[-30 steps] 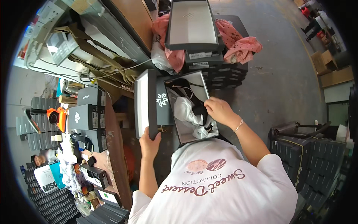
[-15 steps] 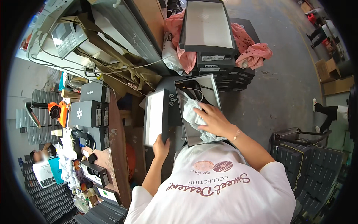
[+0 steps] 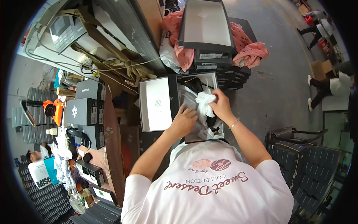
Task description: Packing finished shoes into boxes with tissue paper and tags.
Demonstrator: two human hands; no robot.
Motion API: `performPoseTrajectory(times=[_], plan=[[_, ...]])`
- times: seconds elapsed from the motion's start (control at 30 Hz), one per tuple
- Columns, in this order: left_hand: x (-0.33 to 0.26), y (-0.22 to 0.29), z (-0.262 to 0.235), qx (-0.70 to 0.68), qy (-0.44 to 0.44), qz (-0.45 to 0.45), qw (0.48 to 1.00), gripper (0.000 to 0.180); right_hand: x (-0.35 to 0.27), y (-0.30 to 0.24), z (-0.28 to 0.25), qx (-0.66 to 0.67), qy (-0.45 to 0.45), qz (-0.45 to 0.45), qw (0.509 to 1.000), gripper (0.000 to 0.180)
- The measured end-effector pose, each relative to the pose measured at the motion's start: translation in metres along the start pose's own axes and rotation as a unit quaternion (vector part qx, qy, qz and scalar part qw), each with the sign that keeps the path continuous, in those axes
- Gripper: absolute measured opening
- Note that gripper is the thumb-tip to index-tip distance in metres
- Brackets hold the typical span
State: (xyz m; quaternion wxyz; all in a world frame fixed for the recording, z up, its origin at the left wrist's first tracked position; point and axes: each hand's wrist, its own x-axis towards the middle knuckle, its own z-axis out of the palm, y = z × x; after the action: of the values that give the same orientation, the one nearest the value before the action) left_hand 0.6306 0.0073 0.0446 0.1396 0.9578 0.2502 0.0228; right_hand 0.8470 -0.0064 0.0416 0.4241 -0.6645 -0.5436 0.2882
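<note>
An open dark shoebox (image 3: pixel 218 135) stands right before me with a pair of black shoes (image 3: pixel 192 85) in it, partly hidden by white tissue paper (image 3: pixel 205 102). My right hand (image 3: pixel 222 107) pinches a bunched part of the tissue over the box's middle. Along the box's left side, my left hand (image 3: pixel 185 121) is curled with its fingertips at the tissue; it is slightly blurred. The box lid (image 3: pixel 154 104) lies to the left, its white inside facing up, with no hand on it.
Ahead, another open box (image 3: pixel 205 26) tops a stack of dark shoeboxes with pink cloth (image 3: pixel 250 54) beside it. A workbench (image 3: pixel 113 149) with boxes runs along my left. A loaded trolley (image 3: pixel 294 149) stands at right. Other people are at the far right and far left.
My left hand has let go of the lid, which now lies flat at left, and moved right into the box. My right hand, spread over the tissue before, now pinches it bunched up.
</note>
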Motion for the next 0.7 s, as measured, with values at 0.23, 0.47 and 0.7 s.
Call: performPoseTrajectory(times=[0.23, 0.47, 0.7], plan=[[0.038, 0.014, 0.004, 0.169, -0.236, 0.032, 0.956, 0.029, 0.006, -0.016, 0.003, -0.243, -0.075, -0.247, 0.935, 0.050], [0.011, 0.012, -0.019, 0.166, -0.030, 0.088, 0.982, 0.019, 0.002, 0.011, -0.008, -0.324, -0.179, -0.226, 0.901, 0.022], [-0.040, -0.001, -0.053, 0.031, 0.126, -0.019, 0.991, 0.028, 0.000, 0.003, -0.006, -0.369, -0.170, -0.216, 0.888, 0.026]])
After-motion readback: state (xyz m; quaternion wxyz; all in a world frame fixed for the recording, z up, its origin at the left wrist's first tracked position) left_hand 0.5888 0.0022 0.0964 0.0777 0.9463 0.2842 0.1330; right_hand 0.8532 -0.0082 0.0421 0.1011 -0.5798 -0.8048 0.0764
